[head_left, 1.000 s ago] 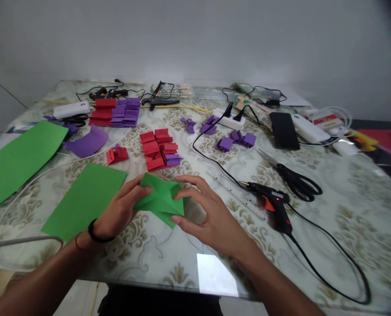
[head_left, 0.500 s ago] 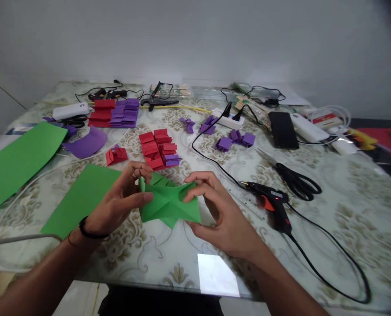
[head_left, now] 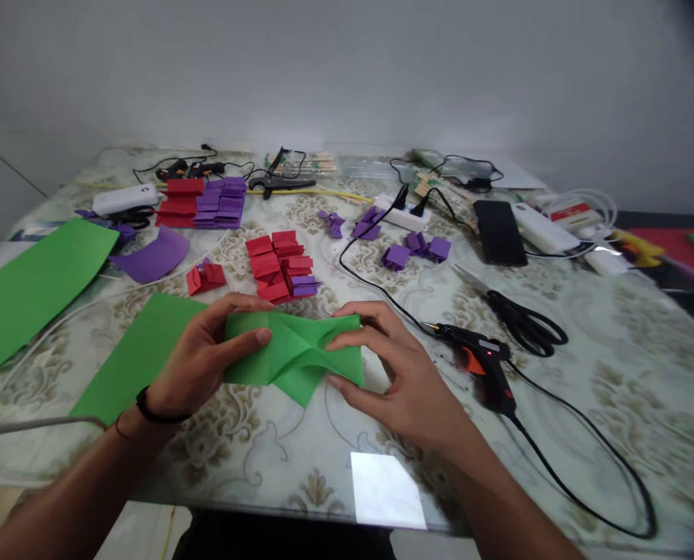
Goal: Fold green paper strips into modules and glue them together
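Between my hands, over the front of the table, is a partly folded green paper [head_left: 292, 342] with creases meeting near its middle and a pointed flap hanging below. My left hand [head_left: 207, 354] pinches its left end, thumb on top and fingers behind. On the right end, my right hand [head_left: 387, 365] grips the paper with thumb below and fingers on the upper edge. A flat green sheet [head_left: 131, 358] lies under and beside my left hand. Just beyond the paper sit folded red paper pieces [head_left: 277, 264], one with purple on it.
To the right lie a glue gun [head_left: 487, 358] with a lit red light, black scissors [head_left: 522, 319] and a phone [head_left: 500, 232]. Purple folded pieces [head_left: 394, 257] and a power strip [head_left: 402, 214] stand farther back. A larger green sheet [head_left: 37, 288] is at left.
The left end of the green paper now lies flatter and extends farther left. My left hand has shifted its hold along with it; my right hand stays on the right end.
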Tool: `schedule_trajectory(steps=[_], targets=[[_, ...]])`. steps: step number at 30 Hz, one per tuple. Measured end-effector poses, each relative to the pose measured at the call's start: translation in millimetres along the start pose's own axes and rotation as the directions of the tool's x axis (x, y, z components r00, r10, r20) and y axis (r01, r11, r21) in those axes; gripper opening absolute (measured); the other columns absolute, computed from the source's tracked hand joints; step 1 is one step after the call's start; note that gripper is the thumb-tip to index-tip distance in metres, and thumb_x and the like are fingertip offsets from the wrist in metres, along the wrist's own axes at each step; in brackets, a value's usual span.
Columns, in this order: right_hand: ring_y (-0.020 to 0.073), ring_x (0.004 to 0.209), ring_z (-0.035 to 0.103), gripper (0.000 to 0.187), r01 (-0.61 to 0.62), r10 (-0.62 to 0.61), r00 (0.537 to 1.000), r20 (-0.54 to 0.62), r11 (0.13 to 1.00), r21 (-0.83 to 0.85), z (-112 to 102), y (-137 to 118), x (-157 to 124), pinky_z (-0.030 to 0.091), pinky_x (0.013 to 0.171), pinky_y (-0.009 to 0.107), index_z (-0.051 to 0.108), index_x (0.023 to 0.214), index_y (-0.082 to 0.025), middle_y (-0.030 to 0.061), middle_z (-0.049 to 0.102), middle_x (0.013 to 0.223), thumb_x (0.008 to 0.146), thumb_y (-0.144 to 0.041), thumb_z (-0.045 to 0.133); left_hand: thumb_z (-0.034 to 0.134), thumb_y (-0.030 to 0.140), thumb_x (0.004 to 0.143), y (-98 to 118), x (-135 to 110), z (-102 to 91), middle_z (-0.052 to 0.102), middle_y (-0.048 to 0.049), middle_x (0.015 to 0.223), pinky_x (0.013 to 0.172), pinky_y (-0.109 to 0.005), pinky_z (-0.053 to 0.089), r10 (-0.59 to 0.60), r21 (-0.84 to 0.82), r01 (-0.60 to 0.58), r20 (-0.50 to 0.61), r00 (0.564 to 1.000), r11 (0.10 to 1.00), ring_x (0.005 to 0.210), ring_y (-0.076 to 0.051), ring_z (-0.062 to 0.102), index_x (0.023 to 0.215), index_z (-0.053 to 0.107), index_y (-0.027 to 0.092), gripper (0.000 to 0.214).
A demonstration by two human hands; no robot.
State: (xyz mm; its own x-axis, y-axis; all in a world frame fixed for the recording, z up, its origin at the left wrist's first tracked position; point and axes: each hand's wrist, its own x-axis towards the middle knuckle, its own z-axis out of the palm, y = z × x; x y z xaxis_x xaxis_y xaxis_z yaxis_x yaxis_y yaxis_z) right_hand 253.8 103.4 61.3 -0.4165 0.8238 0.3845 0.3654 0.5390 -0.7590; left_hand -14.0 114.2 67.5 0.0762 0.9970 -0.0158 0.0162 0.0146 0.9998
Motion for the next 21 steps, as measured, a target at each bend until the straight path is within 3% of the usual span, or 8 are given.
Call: schedule_trajectory(steps=[5, 10, 12, 15, 18, 21], targets=[[0.032, 0.137, 0.058, 0.036, -0.02, 0.019, 0.999, 0.039, 0.999, 0.026, -1.5, 3.1, 2.1, 0.051, 0.116, 0.052, 0.07, 0.121, -0.031, 0.0102, 0.059, 0.143, 0.089, -0.034, 0.086, 0.093, 0.034, 0.078, 1.4, -0.3, 3.8, 0.07, -0.0007, 0.091, 0.058, -0.022, 0.046, -0.013, -0.148, 0.012, -0.01, 1.0, 0.989, 0.071, -0.013, 0.057, 0.095, 0.083, 0.025, 0.022], [0.0291, 0.131, 0.062, 0.023, -0.033, 0.034, 0.999, -0.007, 0.995, 0.099, -1.8, 1.3, 2.9, 0.05, 0.114, 0.051, 0.07, 0.117, -0.03, 0.0101, 0.062, 0.136, 0.096, -0.029, 0.077, 0.09, 0.032, 0.083, -0.2, -0.6, 1.7, 0.071, -0.0015, 0.091, 0.06, -0.022, 0.05, -0.005, -0.159, 0.014, 0.055, 0.998, 0.987, 0.074, -0.014, 0.061, 0.1, 0.083, 0.026, 0.019], [0.0278, 0.129, 0.062, 0.02, -0.018, 0.021, 1.0, -0.023, 0.993, 0.118, -1.3, -0.2, 2.7, 0.05, 0.113, 0.049, 0.071, 0.115, -0.028, 0.0098, 0.062, 0.134, 0.096, -0.024, 0.074, 0.091, 0.032, 0.082, 0.0, -0.4, 0.1, 0.074, -0.0056, 0.107, 0.075, -0.027, 0.058, 0.076, -0.113, -0.063, 0.113, 0.991, 0.992, 0.095, -0.021, 0.069, 0.103, 0.083, 0.026, 0.023], [0.0269, 0.128, 0.062, 0.025, -0.009, 0.008, 1.0, 0.008, 0.991, 0.131, -0.2, -1.9, 2.1, 0.05, 0.112, 0.046, 0.071, 0.113, -0.027, 0.0096, 0.061, 0.135, 0.09, -0.015, 0.072, 0.095, 0.03, 0.078, 3.2, -1.3, -2.0, 0.068, -0.0094, 0.138, 0.102, -0.038, 0.058, 0.219, 0.07, -0.235, 0.181, 0.959, 0.97, 0.125, -0.03, 0.065, 0.118, 0.079, 0.028, 0.044], [0.0263, 0.13, 0.062, 0.033, 0.003, -0.012, 0.998, 0.061, 0.99, 0.14, 1.7, -1.9, 1.2, 0.05, 0.114, 0.044, 0.071, 0.112, -0.025, 0.0098, 0.061, 0.138, 0.085, -0.007, 0.07, 0.092, 0.033, 0.082, 6.6, -3.7, -2.6, 0.077, -0.0074, 0.124, 0.103, -0.04, 0.057, 0.197, 0.335, -0.287, 0.279, 0.94, 0.898, 0.115, -0.028, 0.07, 0.119, 0.078, 0.028, 0.04], [0.0256, 0.131, 0.063, 0.038, 0.027, -0.047, 0.993, 0.111, 0.984, 0.179, 4.5, -1.4, 0.5, 0.049, 0.115, 0.043, 0.071, 0.113, -0.025, 0.0099, 0.06, 0.141, 0.082, -0.003, 0.07, 0.083, 0.037, 0.089, 5.2, -5.7, 0.0, 0.08, -0.0036, 0.106, 0.089, -0.033, 0.059, 0.039, 0.375, -0.18, 0.354, 0.934, 0.909, 0.096, -0.023, 0.073, 0.114, 0.078, 0.025, 0.029]])
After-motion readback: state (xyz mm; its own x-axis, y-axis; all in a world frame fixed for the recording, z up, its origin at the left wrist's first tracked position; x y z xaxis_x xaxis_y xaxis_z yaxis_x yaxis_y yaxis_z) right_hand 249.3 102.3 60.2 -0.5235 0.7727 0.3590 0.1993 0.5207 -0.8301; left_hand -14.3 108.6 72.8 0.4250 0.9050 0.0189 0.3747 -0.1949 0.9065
